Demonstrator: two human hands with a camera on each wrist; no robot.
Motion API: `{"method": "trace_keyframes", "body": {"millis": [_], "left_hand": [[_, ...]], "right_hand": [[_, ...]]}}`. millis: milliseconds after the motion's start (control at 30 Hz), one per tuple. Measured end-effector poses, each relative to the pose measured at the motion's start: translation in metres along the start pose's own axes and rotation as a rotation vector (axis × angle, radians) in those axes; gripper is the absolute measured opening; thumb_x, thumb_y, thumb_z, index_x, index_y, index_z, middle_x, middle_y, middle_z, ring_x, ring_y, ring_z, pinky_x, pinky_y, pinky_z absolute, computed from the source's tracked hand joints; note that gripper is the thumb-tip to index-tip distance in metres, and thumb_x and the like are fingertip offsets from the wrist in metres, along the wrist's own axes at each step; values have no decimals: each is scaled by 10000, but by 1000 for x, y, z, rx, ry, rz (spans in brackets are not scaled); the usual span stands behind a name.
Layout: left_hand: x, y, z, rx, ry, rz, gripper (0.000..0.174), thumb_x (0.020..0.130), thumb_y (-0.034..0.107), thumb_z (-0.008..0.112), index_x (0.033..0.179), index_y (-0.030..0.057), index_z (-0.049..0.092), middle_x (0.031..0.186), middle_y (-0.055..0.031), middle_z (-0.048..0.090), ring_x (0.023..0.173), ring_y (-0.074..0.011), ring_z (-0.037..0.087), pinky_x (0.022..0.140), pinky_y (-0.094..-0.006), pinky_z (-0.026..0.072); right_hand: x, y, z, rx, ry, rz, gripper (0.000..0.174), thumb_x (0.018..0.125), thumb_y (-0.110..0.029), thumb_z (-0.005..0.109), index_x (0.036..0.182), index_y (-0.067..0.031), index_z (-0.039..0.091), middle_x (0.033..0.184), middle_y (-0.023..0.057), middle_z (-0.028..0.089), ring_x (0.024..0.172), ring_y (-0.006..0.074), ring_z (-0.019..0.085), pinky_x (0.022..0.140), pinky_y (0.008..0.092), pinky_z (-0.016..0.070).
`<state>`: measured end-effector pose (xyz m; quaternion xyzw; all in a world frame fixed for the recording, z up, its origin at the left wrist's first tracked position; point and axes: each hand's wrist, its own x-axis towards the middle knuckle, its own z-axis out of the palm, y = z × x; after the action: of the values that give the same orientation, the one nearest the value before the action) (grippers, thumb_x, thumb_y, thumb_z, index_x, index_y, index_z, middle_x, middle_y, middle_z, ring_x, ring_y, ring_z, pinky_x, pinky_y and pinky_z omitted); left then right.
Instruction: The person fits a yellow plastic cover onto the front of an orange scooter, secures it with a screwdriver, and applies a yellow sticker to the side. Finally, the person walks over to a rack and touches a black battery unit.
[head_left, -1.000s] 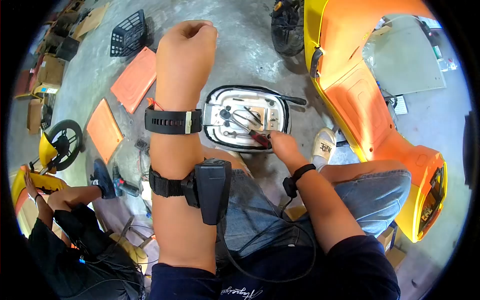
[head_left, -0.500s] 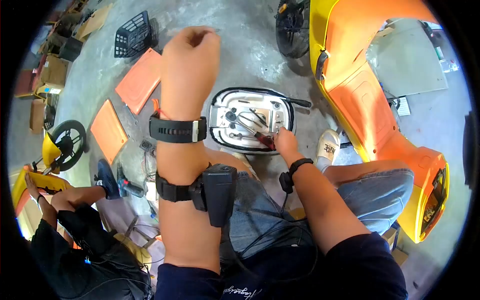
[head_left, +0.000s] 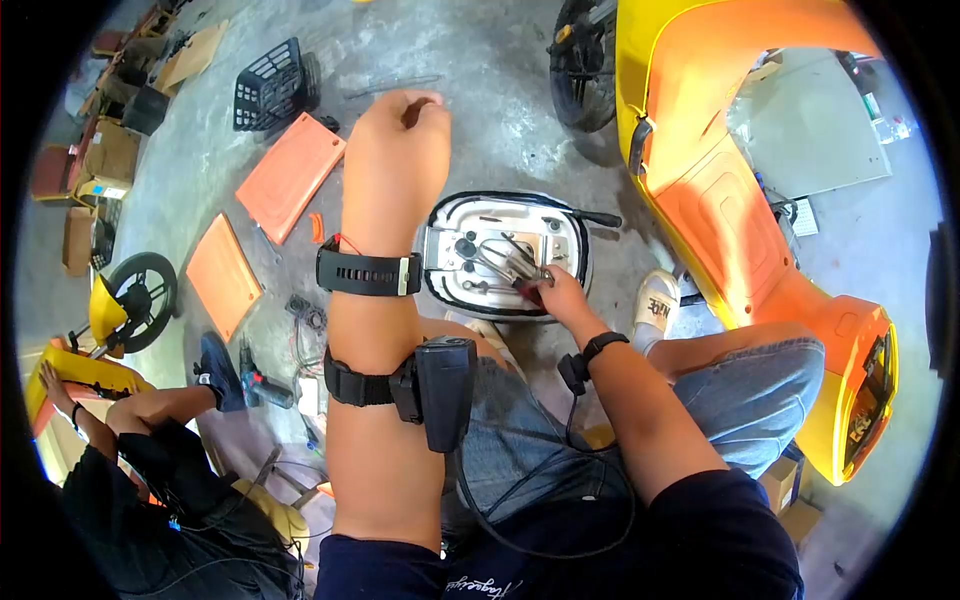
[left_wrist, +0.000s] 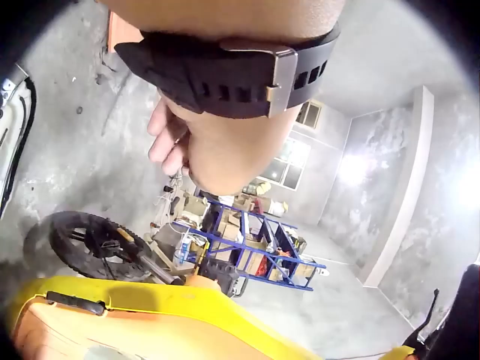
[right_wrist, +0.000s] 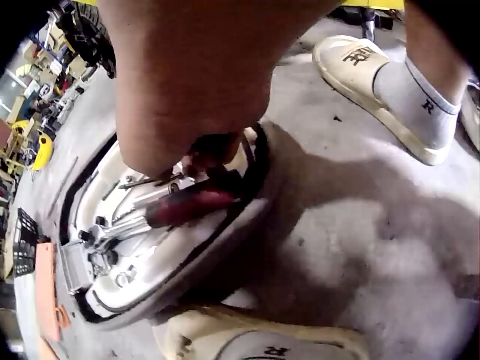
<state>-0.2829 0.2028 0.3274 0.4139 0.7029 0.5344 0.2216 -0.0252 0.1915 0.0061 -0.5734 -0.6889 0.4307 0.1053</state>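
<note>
My left hand (head_left: 395, 150) is raised over the floor, its fingers (left_wrist: 169, 150) curled inward in the left wrist view. Nothing shows in it, and its palm side is mostly hidden. Lower and to the right, my right hand (head_left: 565, 298) is at the near right rim of a white, black-edged shell (right_wrist: 124, 300) used as a tray. Its fingers grip a tool with a red-and-black handle (right_wrist: 191, 206) and metal shafts (right_wrist: 124, 227). Loose metal parts, including a small spanner (head_left: 480, 286), lie in the shell. The right fingertips are partly hidden behind the wrist.
A yellow and orange scooter body (head_left: 720, 200) stands on the right. Orange panels (head_left: 290, 175) and a black basket (head_left: 268, 85) lie at the left, near a drill (head_left: 265, 390). Another person (head_left: 170, 460) sits at lower left. A long bar handle (head_left: 600, 218) sticks out past the shell.
The view has shifted, so the shell sits slightly lower. My right hand has turned the red-handled tool, and its metal shafts now show beside the fingers. The left hand stays raised and curled.
</note>
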Motion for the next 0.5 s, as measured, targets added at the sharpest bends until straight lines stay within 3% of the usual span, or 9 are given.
{"method": "trace_keyframes", "body": {"millis": [67, 133, 200, 233, 300, 367, 433, 500], "left_hand": [[3, -4, 1, 57, -7, 70, 258, 888, 181, 599, 1013, -29, 681, 892, -182, 710, 818, -268, 683, 756, -341, 513], [3, -18, 6, 62, -11, 107, 250, 890, 175, 595, 1017, -23, 681, 899, -192, 706, 827, -291, 682, 756, -350, 513], [8, -13, 11, 60, -43, 101, 240, 893, 168, 591, 1022, -14, 679, 913, -204, 700, 846, -329, 680, 758, -365, 514], [3, -7, 11, 50, -73, 61, 236, 895, 167, 591, 1021, -12, 679, 920, -206, 699, 858, -343, 678, 760, -370, 514], [-1, -8, 16, 57, -65, 83, 234, 894, 167, 592, 1017, -12, 677, 914, -207, 697, 853, -341, 680, 760, -374, 516], [-4, -3, 23, 48, -38, 140, 239, 892, 172, 592, 1019, -12, 674, 912, -206, 695, 840, -336, 682, 750, -373, 519], [-3, -2, 27, 140, -14, 222, 210, 912, 125, 603, 1020, -43, 667, 884, -136, 716, 815, -215, 681, 762, -316, 516], [0, -3, 38, 94, -15, 244, 208, 902, 111, 611, 1024, -49, 663, 902, -161, 714, 817, -239, 685, 761, -328, 519]], "right_hand": [[-7, 8, -2, -91, 75, -12, 346, 890, -112, 542, 1205, 15, 606, 1058, 280, 664, 1007, 413, 647, 868, 438, 514], [-1, 21, -1, -249, -21, -51, 296, 895, -124, 526, 1142, 8, 619, 1039, 282, 659, 1003, 451, 624, 865, 485, 503], [-15, -22, -25, -318, -30, -68, 203, 865, -121, 542, 1011, -1, 618, 999, 269, 663, 971, 453, 624, 865, 524, 488], [-15, -29, -27, -350, -35, -52, 219, 832, -93, 552, 1020, -9, 628, 1010, 260, 663, 977, 445, 626, 861, 522, 493], [-15, -39, -36, -519, -106, -230, 228, 790, -77, 563, 994, -25, 652, 1026, 236, 654, 983, 423, 623, 846, 506, 507], [-31, -68, -55, -372, 1, -316, 229, 783, -90, 554, 977, -29, 661, 982, 239, 655, 957, 420, 624, 836, 508, 507], [-13, -60, -58, -502, -65, -331, 226, 784, -111, 552, 963, -42, 670, 970, 212, 668, 959, 409, 630, 829, 490, 514], [4, -61, -84, -534, -30, -465, 301, 782, -112, 545, 1042, -66, 689, 1001, 201, 677, 971, 389, 639, 829, 488, 513]]}}
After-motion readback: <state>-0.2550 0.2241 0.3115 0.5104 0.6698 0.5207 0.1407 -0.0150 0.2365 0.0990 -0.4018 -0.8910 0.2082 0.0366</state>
